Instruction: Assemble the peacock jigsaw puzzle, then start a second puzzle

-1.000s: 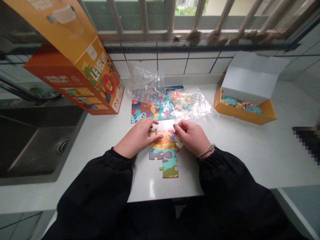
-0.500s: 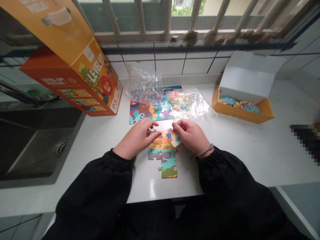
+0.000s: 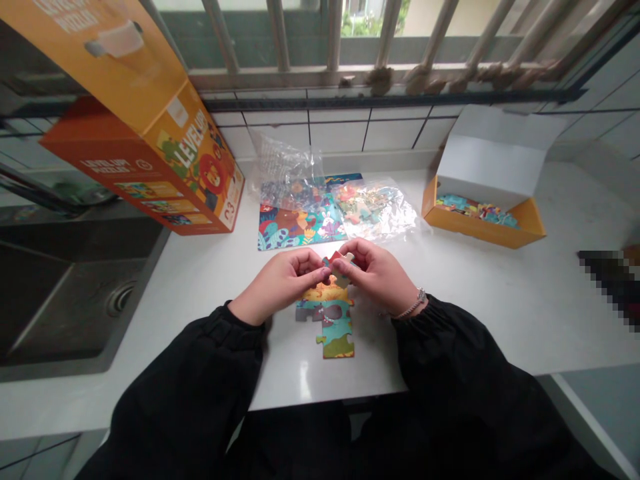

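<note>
A jigsaw puzzle piece [image 3: 346, 259] with some red on it is raised between my hands, above the top of a partly joined puzzle [image 3: 337, 328]. My right hand [image 3: 377, 275] pinches it, thumb on the near face. Curled in from the other side, my left hand [image 3: 289, 279] grips its left edge with thumb and fingers. The joined pieces lie flat on the counter and show a grey hippo, yellow ground and green at the bottom. Their upper part is partly hidden by my fingers and the raised piece.
Behind my hands lies a colourful picture sheet [image 3: 290, 230], partly under clear plastic bags, one bag of pieces [image 3: 377, 210] among them. An orange box with pieces [image 3: 483, 230] stands open at right. A tall puzzle box [image 3: 150, 170] and a sink [image 3: 75, 293] are at left.
My right hand has lifted and turned the puzzle piece beside the joined puzzle, bringing it leftward over the top. My left hand has moved in and closed on its edge.
</note>
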Motion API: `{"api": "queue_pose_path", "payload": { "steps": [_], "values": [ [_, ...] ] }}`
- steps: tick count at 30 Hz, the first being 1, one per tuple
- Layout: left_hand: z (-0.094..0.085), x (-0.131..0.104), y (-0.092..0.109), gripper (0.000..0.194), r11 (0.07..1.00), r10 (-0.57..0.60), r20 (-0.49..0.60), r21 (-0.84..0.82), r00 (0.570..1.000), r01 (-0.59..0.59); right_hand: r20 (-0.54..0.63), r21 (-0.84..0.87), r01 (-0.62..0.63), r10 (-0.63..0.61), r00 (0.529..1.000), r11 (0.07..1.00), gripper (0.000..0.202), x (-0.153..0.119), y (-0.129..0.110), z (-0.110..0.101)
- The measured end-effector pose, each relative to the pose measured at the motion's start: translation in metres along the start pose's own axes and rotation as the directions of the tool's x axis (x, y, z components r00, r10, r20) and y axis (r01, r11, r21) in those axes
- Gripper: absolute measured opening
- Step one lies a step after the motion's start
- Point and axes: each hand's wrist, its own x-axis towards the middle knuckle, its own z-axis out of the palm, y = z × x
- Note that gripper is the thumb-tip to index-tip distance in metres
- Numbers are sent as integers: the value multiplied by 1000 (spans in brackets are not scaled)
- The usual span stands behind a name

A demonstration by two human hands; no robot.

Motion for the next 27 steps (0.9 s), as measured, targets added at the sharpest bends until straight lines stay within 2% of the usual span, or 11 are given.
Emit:
{"api": "queue_pose_path", "payload": {
  "steps": [2, 5, 8, 11, 14, 18, 22, 27],
  "values": [
    [-2, -1, 3, 38, 1000, 17, 13, 25, 1000, -17, 31, 28, -7, 6, 1000, 1000, 51, -1, -2, -6],
    [-5, -2, 4, 43, 975, 81, -46, 211, 996, -69, 113, 1, -40, 40, 993, 999, 49, -3, -3, -27],
    [-8, -2, 2, 38, 890, 166, -128, 446, 978, -93, 183, -183, -90, 124, 975, 979, 47, -8, 3, -59],
    [-9, 0, -1, 30, 808, 208, -131, 582, 969, -95, 89, -422, -110, 161, 983, 900, 51, -16, 16, -90],
    [-10, 1, -3, 25, 764, 212, -107, 637, 971, -96, -34, -531, -145, 150, 988, 835, 51, -22, 27, -108],
    [-11, 2, -6, 14, 737, 198, -88, 670, 976, -89, -187, -591, -161, 60, 981, 791, 47, -24, 32, -113],
    [-12, 3, -7, 11, 739, 170, -104, 672, 980, -57, -326, -666, -228, -2, 945, 711, 50, -20, 37, -113],
    [-13, 3, -5, 9, 723, 171, -144, 690, 975, -25, -390, -727, -290, -26, 921, 623, 50, -15, 48, -113]
  ]
}}
